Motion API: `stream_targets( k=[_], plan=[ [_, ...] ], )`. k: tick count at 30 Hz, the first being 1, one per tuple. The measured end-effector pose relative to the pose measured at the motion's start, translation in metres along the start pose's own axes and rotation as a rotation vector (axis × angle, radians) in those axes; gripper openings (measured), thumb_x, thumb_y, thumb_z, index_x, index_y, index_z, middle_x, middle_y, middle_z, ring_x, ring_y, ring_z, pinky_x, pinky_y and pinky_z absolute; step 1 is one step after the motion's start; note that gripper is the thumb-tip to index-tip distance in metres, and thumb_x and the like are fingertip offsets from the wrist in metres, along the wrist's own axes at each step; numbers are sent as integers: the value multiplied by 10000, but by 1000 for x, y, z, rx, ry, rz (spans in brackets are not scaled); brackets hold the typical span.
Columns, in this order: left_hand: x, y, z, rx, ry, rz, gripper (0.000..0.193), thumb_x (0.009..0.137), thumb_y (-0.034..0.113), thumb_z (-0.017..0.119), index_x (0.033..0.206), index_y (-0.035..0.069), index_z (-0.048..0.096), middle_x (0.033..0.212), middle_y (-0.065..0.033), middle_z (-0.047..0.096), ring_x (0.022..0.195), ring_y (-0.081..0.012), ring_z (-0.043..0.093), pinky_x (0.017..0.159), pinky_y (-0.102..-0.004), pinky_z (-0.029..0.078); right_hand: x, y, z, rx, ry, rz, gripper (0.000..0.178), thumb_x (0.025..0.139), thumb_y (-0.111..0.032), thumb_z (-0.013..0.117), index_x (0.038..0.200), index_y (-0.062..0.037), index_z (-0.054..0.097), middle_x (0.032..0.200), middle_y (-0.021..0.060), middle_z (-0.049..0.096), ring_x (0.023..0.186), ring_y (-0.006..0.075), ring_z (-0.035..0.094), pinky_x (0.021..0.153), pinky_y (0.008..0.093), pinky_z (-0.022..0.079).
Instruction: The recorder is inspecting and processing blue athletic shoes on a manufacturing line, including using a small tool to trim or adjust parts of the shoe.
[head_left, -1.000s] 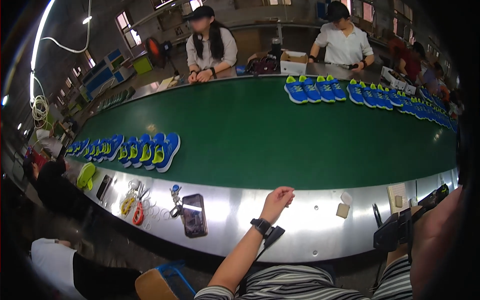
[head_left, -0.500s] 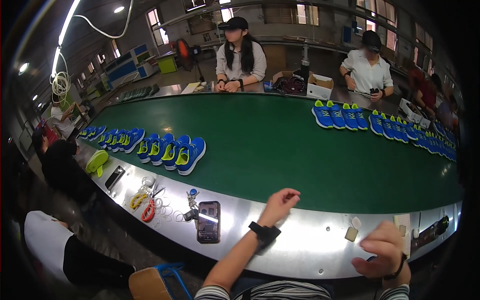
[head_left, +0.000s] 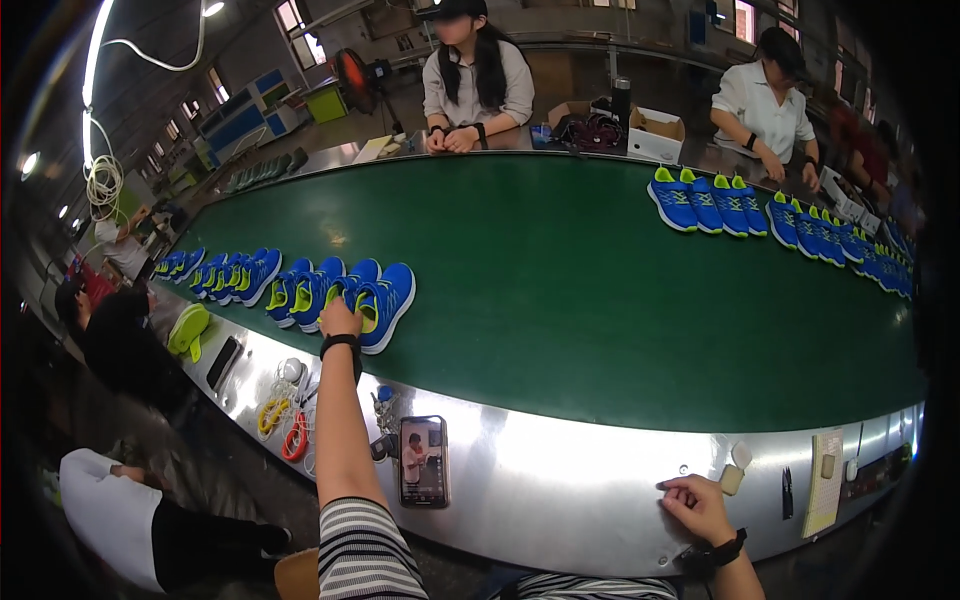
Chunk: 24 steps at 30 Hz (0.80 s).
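My left hand [head_left: 342, 318] reaches out to the near end of a row of blue sneakers [head_left: 397, 300] with lime-green linings. Its fingers are bent at the heel of the nearest blue sneaker, and the fingertips are partly hidden by the shoe. This sneaker rests on the green belt [head_left: 560, 320], its toe turned away from me. Low over the metal edge [head_left: 560, 470] of the table, my right hand [head_left: 697, 508] is loosely bent, index finger pointing left, with nothing visible in it. Beside it lie a small beige block [head_left: 732, 480] and a whitish piece [head_left: 741, 455].
A phone [head_left: 423, 462], keys [head_left: 384, 410], orange-handled scissors [head_left: 295, 437] and tangled cord lie along the metal edge at left. Black tweezers [head_left: 787, 493] and a notepad [head_left: 824, 485] lie at right. Across the belt are two people and more blue sneakers [head_left: 705, 203].
My left hand has swung left and forward to the sneakers. My right hand has moved left and lower, uncovering the tweezers. The person at far right has bent toward the table.
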<state>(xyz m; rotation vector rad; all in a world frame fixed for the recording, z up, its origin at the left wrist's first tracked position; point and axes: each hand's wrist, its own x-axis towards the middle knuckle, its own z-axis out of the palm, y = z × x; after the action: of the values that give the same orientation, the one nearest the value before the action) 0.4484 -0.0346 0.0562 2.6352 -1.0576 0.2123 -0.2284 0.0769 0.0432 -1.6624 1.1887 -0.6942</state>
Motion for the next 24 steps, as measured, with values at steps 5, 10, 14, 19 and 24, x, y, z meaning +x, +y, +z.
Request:
stream_targets(
  k=[5,10,14,19,24],
  plan=[
    [8,8,-7,283,-331,-55,745,631,502,777,1198,73,556,1206,-164,593,1164,-284,543,995,-497,382,13,-3,6,24,14,-5,213,760,-51,694,967,-2,681,707,-4,602,557,23,460,515,165,372],
    [-19,52,-41,131,-311,174,560,684,526,683,877,1,698,901,-236,664,912,-363,641,806,-418,498,13,1,9,3,58,-11,206,757,-58,696,955,-2,685,685,2,601,542,27,459,508,172,376],
    [-84,93,-69,-89,-392,249,405,677,439,697,746,40,710,778,-187,671,786,-337,655,721,-412,508,14,-3,12,-22,42,-9,188,774,-77,691,952,-19,691,705,11,617,556,38,478,532,183,404],
    [-245,181,-130,-211,-444,578,410,721,414,651,634,13,646,618,-181,616,659,-356,627,623,-433,498,7,-28,8,32,-15,-50,350,827,-147,668,1148,-27,595,1008,70,616,778,112,569,701,238,472],
    [-379,183,-125,-362,-665,805,314,697,364,687,683,56,631,591,-137,608,597,-341,617,580,-425,498,-6,-46,28,-120,83,-266,481,865,-254,626,1282,-52,499,1243,173,446,1151,313,444,994,374,360]
  ],
)
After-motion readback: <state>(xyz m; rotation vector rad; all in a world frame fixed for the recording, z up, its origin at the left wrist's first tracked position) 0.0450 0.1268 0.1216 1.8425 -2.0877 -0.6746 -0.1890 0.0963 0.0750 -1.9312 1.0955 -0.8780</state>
